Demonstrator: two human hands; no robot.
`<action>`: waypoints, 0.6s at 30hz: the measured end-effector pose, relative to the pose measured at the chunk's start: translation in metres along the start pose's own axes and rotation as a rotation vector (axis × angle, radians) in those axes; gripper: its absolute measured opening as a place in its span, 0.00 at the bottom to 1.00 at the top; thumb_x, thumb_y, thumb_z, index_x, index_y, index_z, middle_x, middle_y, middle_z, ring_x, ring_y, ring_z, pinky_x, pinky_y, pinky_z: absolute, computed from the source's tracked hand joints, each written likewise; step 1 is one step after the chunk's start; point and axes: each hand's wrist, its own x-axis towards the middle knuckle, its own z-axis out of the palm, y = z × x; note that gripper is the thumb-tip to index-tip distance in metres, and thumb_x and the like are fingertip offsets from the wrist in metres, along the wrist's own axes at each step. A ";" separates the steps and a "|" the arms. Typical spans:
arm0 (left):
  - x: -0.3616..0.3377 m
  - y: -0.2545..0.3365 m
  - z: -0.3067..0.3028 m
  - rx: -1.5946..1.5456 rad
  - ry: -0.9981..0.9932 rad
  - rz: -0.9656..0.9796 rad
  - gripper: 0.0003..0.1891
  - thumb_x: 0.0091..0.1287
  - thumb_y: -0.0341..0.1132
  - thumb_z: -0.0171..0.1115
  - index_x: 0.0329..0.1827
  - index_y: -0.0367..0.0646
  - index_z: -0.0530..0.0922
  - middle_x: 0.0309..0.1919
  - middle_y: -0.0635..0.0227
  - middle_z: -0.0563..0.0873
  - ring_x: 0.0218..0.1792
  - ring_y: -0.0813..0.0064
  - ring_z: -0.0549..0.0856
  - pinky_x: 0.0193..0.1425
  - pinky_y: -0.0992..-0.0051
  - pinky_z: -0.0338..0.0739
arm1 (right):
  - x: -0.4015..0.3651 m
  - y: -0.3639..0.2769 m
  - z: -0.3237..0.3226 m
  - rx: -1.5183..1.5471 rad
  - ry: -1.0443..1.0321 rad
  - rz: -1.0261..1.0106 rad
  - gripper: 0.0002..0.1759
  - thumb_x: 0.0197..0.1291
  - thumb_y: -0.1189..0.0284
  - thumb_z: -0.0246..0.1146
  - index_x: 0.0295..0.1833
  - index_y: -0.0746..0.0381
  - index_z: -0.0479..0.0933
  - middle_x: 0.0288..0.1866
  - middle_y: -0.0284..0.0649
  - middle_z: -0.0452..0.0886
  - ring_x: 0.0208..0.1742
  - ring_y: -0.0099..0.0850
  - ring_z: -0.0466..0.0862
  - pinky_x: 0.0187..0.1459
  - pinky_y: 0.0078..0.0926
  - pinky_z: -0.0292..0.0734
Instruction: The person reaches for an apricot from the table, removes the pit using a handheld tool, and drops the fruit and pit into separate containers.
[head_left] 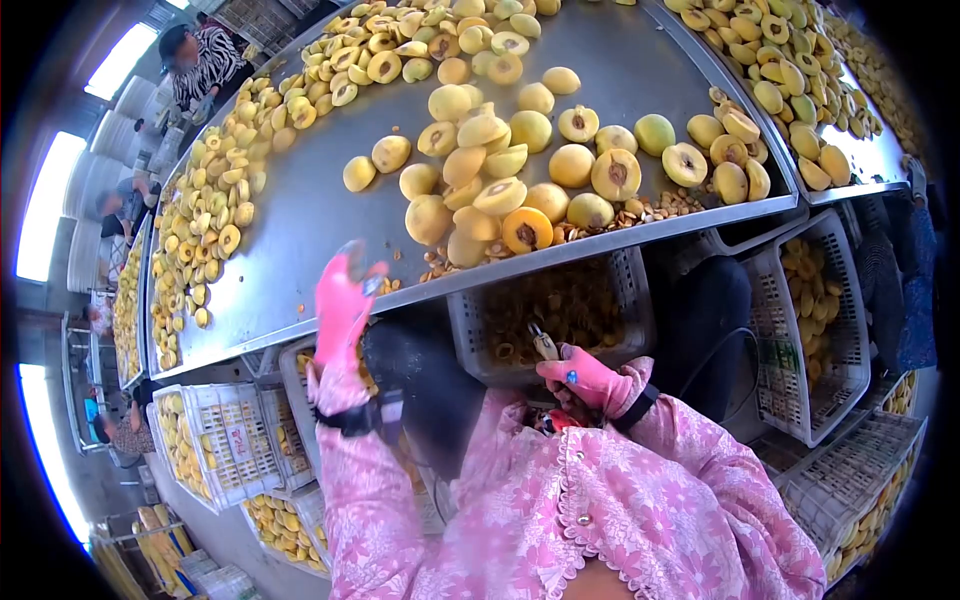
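Perhaps my right hand [590, 382], clamped on the tool [545, 346], slips, dropping it into the centre-frame crate [635, 295]; my left hand [341, 305] gapes.

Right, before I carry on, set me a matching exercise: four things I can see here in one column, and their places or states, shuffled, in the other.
Things
1. Left hand
2. Right hand
3. Fruit pits
4. Person in the striped top

Places and states
A. Lying along the near edge of the metal table
B. Closed round a metal-tipped tool
C. In the picture's upper left corner
D. Fingers apart, nothing visible in their grasp

Right pairs: 1-D, 2-B, 3-A, 4-C
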 end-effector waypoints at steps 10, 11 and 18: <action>0.063 -0.018 0.067 -0.773 -0.193 -0.256 0.29 0.55 0.28 0.64 0.62 0.41 0.70 0.54 0.55 0.77 0.48 0.65 0.82 0.48 0.70 0.80 | -0.014 -0.022 0.004 -0.025 0.012 -0.169 0.13 0.59 0.67 0.61 0.41 0.61 0.66 0.22 0.32 0.71 0.14 0.20 0.69 0.16 0.17 0.64; 0.054 -0.040 0.057 -1.035 -0.229 -0.325 0.26 0.59 0.25 0.60 0.63 0.42 0.69 0.53 0.56 0.78 0.44 0.74 0.81 0.40 0.76 0.80 | -0.021 -0.033 0.009 -0.030 -0.033 -0.193 0.13 0.59 0.67 0.61 0.42 0.60 0.66 0.22 0.32 0.71 0.14 0.19 0.69 0.16 0.17 0.64; 0.033 0.012 0.056 -0.223 -0.100 0.280 0.32 0.54 0.37 0.71 0.62 0.39 0.70 0.55 0.55 0.78 0.52 0.62 0.80 0.55 0.69 0.75 | -0.012 -0.031 0.024 -0.068 -0.074 -0.202 0.12 0.60 0.67 0.60 0.43 0.59 0.65 0.23 0.31 0.71 0.14 0.19 0.68 0.17 0.16 0.64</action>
